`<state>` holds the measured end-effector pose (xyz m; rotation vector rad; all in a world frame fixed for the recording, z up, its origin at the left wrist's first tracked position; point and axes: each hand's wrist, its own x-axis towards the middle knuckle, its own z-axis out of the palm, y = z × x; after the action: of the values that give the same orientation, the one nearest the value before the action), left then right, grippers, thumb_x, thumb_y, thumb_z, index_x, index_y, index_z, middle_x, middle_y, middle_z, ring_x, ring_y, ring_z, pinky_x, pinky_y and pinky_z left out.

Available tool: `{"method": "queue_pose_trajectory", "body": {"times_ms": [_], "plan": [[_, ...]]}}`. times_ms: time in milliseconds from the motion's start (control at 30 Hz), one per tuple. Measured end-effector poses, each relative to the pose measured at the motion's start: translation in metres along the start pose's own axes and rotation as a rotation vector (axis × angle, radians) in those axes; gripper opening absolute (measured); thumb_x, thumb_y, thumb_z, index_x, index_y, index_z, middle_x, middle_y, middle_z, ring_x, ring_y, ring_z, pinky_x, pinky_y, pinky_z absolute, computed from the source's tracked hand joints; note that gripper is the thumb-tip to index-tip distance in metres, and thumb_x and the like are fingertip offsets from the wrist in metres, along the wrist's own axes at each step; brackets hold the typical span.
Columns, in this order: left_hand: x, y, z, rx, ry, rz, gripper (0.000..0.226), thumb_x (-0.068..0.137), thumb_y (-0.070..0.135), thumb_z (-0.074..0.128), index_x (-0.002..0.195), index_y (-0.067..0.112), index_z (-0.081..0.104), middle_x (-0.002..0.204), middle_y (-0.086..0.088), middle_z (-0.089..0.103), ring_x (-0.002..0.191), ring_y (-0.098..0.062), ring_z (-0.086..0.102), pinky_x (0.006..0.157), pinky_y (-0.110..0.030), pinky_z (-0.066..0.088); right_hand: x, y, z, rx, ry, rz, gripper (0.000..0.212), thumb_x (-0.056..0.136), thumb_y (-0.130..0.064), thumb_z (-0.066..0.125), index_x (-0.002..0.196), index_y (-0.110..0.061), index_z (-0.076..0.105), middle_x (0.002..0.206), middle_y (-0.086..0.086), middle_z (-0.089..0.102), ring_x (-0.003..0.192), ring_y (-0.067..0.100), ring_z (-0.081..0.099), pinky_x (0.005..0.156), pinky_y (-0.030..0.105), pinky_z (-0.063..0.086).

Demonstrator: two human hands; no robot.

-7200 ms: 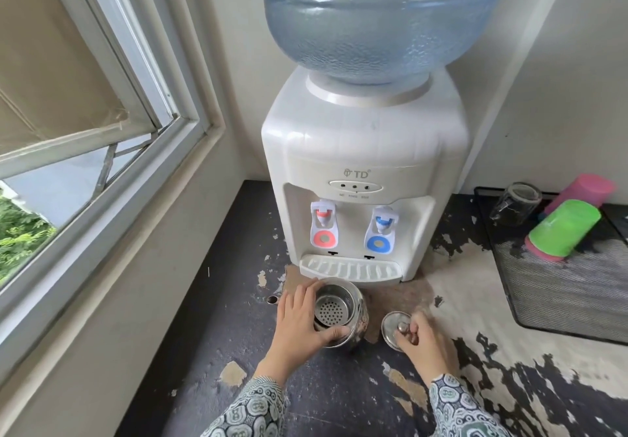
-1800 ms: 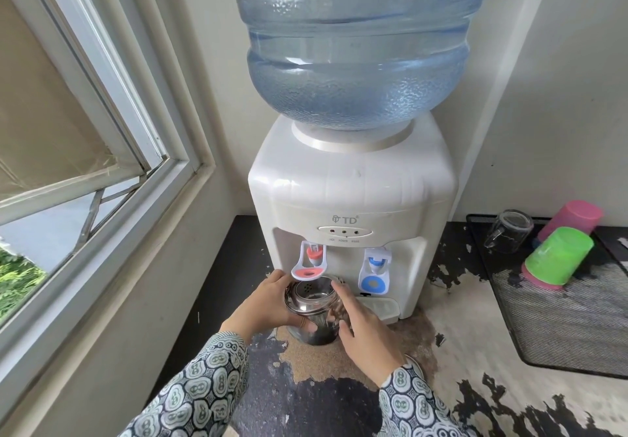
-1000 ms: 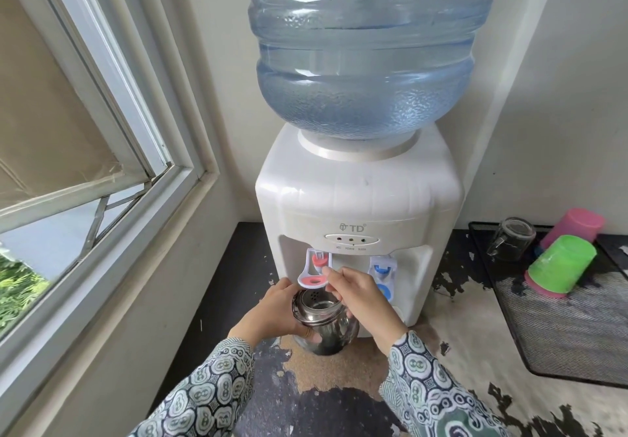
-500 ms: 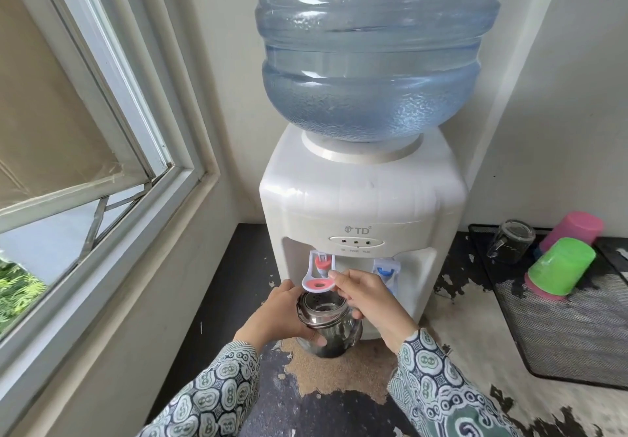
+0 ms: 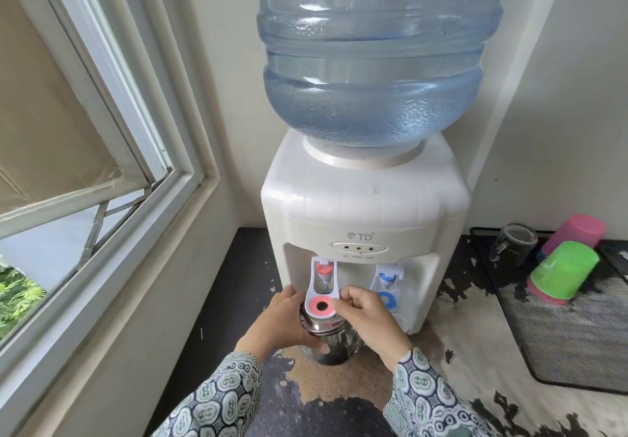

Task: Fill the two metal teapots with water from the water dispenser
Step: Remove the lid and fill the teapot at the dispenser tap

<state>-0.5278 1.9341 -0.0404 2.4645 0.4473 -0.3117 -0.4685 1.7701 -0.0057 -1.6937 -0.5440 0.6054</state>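
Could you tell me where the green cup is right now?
The green cup lies on its side on the black mat, far right, beside the pink cup.

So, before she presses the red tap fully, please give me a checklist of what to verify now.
1. Teapot under red tap lever: ok.
2. Left hand grips teapot body: ok.
3. Right hand on the lever's edge: ok.
4. Teapot lid off: cannot tell, the lever hides the mouth.
5. Water left in bottle: ok.
6. Water already flowing: cannot tell.
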Motion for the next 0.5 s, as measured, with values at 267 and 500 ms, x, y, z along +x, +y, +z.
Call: {"method": "queue_pose_trajectory", "body": {"times_ms": [267, 500], "plan": [[-0.001, 0.002, 0.001, 0.055, 0.015, 0.014, 0.092, 0.048, 0.055, 0.081, 0.129, 0.030, 0.045, 0.107, 0.011, 0.037, 0.111, -0.015, 0.035, 0.102, -0.040, 0.039, 0.017, 0.029, 0.007, -0.328, 0.248, -0.050, 0.014, 0.084, -0.011, 0.060, 0.073, -0.017, 0.053, 0.053, -0.007, 0.040, 0.050, 0.006, 0.039, 0.052, 0.017, 0.036], [-0.002, 0.003, 0.004, 0.046, 0.041, 0.018, 0.093, 0.048, 0.053, 0.081, 0.130, 0.031, 0.043, 0.113, 0.012, 0.040, 0.113, -0.014, 0.036, 0.104, -0.044, 0.038, -0.012, 0.046, 0.032, -0.196, 0.570, -0.153, 0.033, 0.073, -0.006, 0.071, 0.094, -0.021, 0.052, 0.071, -0.006, 0.040, 0.068, 0.015, 0.043, 0.064, 0.024, 0.039]]}}
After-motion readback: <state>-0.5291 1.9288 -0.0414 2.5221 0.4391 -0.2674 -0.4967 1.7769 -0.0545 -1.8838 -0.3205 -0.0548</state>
